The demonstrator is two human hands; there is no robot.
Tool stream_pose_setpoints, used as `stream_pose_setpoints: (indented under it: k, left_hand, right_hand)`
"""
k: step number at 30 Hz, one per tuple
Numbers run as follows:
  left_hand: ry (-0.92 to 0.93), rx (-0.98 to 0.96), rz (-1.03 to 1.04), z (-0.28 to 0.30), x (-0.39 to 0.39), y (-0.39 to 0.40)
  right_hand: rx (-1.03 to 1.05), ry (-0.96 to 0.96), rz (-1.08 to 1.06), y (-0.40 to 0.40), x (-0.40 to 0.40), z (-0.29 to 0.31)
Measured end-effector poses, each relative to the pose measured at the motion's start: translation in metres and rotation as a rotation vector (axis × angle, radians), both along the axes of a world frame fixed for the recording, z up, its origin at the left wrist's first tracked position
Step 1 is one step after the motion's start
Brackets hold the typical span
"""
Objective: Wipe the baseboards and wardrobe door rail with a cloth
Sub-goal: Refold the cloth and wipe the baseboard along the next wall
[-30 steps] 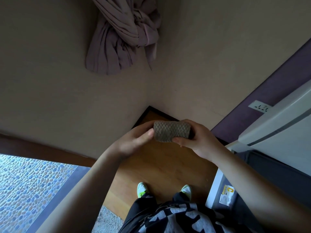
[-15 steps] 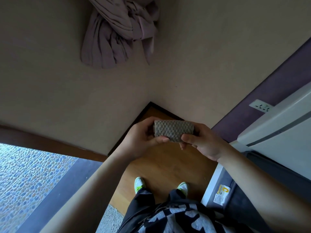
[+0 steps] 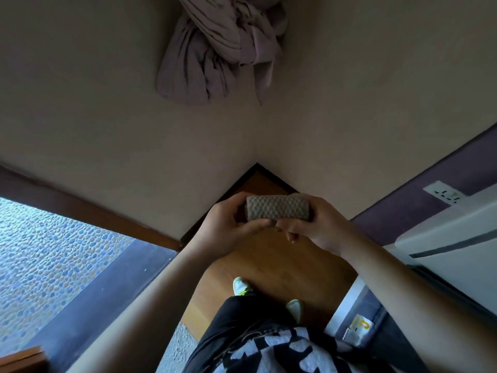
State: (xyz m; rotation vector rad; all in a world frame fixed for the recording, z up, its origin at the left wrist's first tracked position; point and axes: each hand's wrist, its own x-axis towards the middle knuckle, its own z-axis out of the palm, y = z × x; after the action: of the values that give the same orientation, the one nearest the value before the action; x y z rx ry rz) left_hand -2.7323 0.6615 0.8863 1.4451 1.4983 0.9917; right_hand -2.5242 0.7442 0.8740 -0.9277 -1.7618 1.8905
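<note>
Grey-brown waffle-weave cloth (image 3: 277,208), folded into a compact block, sits at frame centre, now gripped more squarely than a second ago, so wiping has not begun. Left hand (image 3: 228,228) clasps its left end, thumb underneath; right hand (image 3: 317,228) pinches its right end, above the dark baseboard (image 3: 236,181) corner.

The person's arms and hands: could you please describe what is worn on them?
Nothing shows on them: the left hand and right hand wear no gloves, rings or watch, and both forearms are bare, with no sleeve in view. Below, the clothing is a black and white patterned garment.
</note>
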Motion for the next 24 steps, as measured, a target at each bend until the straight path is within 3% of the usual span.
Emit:
stream_pose_setpoints:
  k: [4, 7, 11, 24]
  left_hand:
    - [-0.36, -0.112, 0.064, -0.01, -0.029, 0.0]
    - [-0.419, -0.123, 0.107, -0.018, -0.05, 0.005]
    - [-0.39, -0.1, 0.144, -0.026, -0.071, 0.016]
    - [-0.074, -0.096, 0.236, -0.05, -0.104, 0.069]
  right_hand:
    - [-0.064, 0.055, 0.023, 0.007, -0.036, -0.003]
    - [-0.079, -0.002, 0.007, 0.014, -0.059, -0.008]
    - [0.134, -0.196, 0.026, 0.033, -0.078, -0.005]
    - [0.149, -0.115, 0.229, 0.104, -0.112, -0.028]
